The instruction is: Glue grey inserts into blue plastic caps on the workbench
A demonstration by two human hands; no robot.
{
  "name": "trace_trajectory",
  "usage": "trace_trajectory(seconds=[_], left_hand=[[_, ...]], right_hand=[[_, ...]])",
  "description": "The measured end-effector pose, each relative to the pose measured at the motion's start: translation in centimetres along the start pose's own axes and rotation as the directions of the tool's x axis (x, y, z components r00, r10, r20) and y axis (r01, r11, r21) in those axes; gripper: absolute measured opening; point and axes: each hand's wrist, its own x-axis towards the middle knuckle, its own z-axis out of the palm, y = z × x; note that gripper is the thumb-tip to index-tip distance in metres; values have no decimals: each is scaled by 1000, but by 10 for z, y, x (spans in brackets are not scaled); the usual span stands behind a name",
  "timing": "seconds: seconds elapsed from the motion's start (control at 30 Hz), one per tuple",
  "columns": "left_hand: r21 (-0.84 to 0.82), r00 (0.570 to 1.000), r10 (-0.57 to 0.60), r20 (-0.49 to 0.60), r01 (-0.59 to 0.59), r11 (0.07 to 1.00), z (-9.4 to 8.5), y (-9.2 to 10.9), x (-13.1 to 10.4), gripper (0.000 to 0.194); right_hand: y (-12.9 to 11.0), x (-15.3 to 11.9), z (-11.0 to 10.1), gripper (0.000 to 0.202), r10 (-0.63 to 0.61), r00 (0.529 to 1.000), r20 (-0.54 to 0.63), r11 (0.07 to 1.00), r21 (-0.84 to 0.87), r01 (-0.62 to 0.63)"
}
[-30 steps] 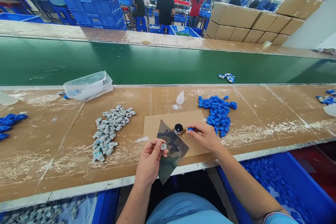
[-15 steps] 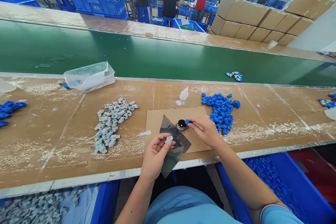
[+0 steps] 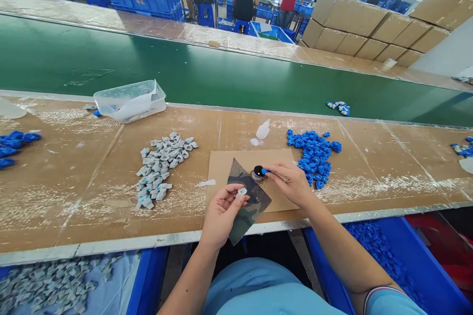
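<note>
Between the thumb and fingers of my left hand (image 3: 223,210) is a small grey plastic part (image 3: 241,191), held over a dark camouflage-patterned sheet (image 3: 250,206). My right hand (image 3: 290,183) pinches a small blue plastic part (image 3: 264,171) at the rim of a little round pot (image 3: 257,173) with a black top surface. Whether the blue part touches the pot's contents I cannot tell. Both pot and sheet rest on a flat cardboard piece (image 3: 221,167). A pile of grey parts (image 3: 158,167) lies to the left, a pile of blue parts (image 3: 314,155) to the right.
Behind the worktable runs a green conveyor belt (image 3: 221,74) carrying a few blue-and-white parts (image 3: 339,107). A clear plastic tub (image 3: 131,101) stands at its edge. A white squeeze bottle (image 3: 263,130) lies beyond the cardboard. Blue bins (image 3: 414,261) sit below the table; people work far off.
My right hand has brought the blue part slightly closer over the pot's rim. The left hand keeps the grey part in place. The whole view has shifted a little.
</note>
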Motion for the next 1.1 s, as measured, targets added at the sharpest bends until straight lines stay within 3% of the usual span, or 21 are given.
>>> trace_trajectory(seconds=[0.33, 0.4, 0.47, 0.57, 0.67, 0.73, 0.83, 0.93, 1.1], left_hand=[[-6, 1000, -6, 0, 6, 1000, 0, 1, 0, 39], [-10, 1000, -9, -9, 9, 1000, 0, 2, 0, 39], [-14, 1000, -20, -22, 19, 1000, 0, 2, 0, 39], [-20, 999, -32, -39, 32, 999, 1, 1, 0, 40], [-11, 999, -21, -46, 21, 1000, 1, 0, 0, 41], [0, 999, -19, -45, 19, 1000, 2, 0, 0, 41], [11, 999, -29, -39, 29, 1000, 5, 3, -1, 43], [14, 999, -26, -25, 27, 1000, 11, 6, -2, 44], [33, 1000, -1, 28, 0, 999, 19, 8, -4, 40]], right_hand=[[-3, 2, -2, 22, 41, 999, 1, 998, 48, -41], [-5, 2, -2, 21, 103, 995, 12, 989, 110, -104], [-6, 2, -1, 20, 241, 970, 27, 946, 216, -242], [-7, 3, 1, 25, 497, 861, 110, 747, 450, -489], [-8, 6, 3, 35, 599, 758, 257, 473, 651, -594], [-9, 8, 2, 38, 616, 723, 314, 346, 716, -607], [-12, 9, -1, 37, 624, 705, 336, 271, 754, -599], [-18, 3, -4, 32, 555, 757, 344, 323, 750, -577], [-33, -10, -4, 22, 372, 901, 223, 700, 570, -430]])
